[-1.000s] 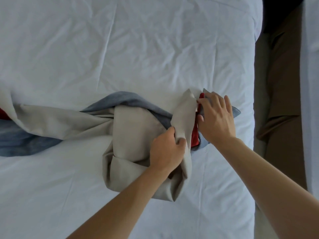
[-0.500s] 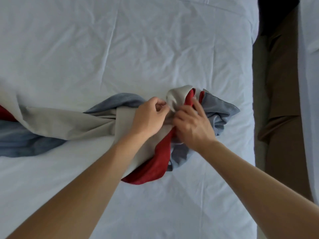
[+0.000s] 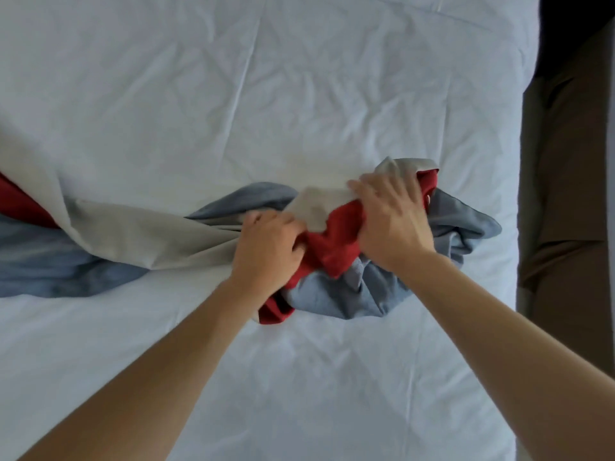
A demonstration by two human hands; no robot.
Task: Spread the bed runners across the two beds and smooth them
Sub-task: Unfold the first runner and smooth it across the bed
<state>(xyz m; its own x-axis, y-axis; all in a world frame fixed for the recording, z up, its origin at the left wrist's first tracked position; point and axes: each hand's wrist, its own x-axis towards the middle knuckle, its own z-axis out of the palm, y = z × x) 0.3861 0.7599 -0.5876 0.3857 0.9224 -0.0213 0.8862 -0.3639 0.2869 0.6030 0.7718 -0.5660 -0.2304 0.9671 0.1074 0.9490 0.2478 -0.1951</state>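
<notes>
On the bed [image 3: 299, 94]: I see the runners [image 3: 332, 247] bunched near its right edge.
Left hand [image 3: 266, 247]: fingers curled, gripping red cloth.
Right hand [image 3: 392, 221]: fingers curled, gripping the bundle.

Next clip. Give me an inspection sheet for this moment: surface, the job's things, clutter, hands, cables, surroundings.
Surface: white bed sheet, creased, covers most of the view.
Job's things: bed runner, with beige, red and blue-grey sides, lies across the bed from the left edge, twisted and bunched into a heap at its right end; not spread or smoothed.
Clutter: nothing seen.
Hands: left hand grips the bunched cloth where beige meets red; right hand grips the red and beige folds at the heap.
Cables: nothing seen.
Surroundings: brown floor in the gap to the right of the bed; a strip of white at the far right edge, too little to identify.
</notes>
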